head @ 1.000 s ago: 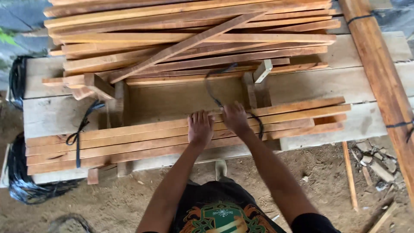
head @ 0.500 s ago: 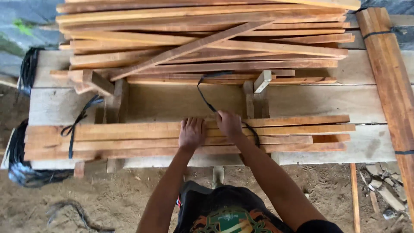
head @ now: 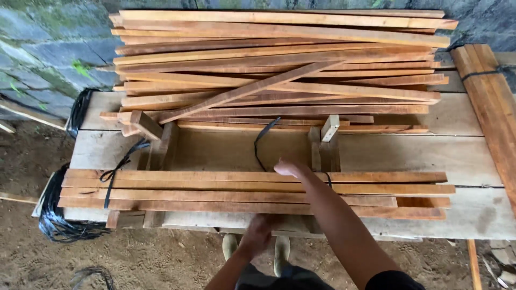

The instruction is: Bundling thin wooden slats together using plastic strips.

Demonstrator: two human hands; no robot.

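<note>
At the centre of the frame, the right hand [head: 290,168] rests on the far edge of a flat bundle of long wooden slats [head: 226,191] that lies across the lower middle of the picture on a pale plank tabletop [head: 430,156]. Its fingers curl over the slats where a black strap [head: 262,144] loops up from the bundle; whether the fingers actually pinch the strap cannot be told from here. The left hand [head: 257,234] is lower, at the near edge of the tabletop just below the bundle, blurred, its fingers bent loosely and holding nothing that can be made out. The two hands are well apart, one on each side of the bundle. A second black strap [head: 115,174] is tied around the bundle's left end. Behind the bundle, small upright wooden blocks [head: 324,144] stand on the tabletop, and beyond them a loose heap of slats [head: 279,70] fills the upper half of the frame. Another tied bundle of boards [head: 492,107] runs down the right edge. A coil of black strapping [head: 59,223] hangs at the lower left, over the dirt floor [head: 161,263].
</note>
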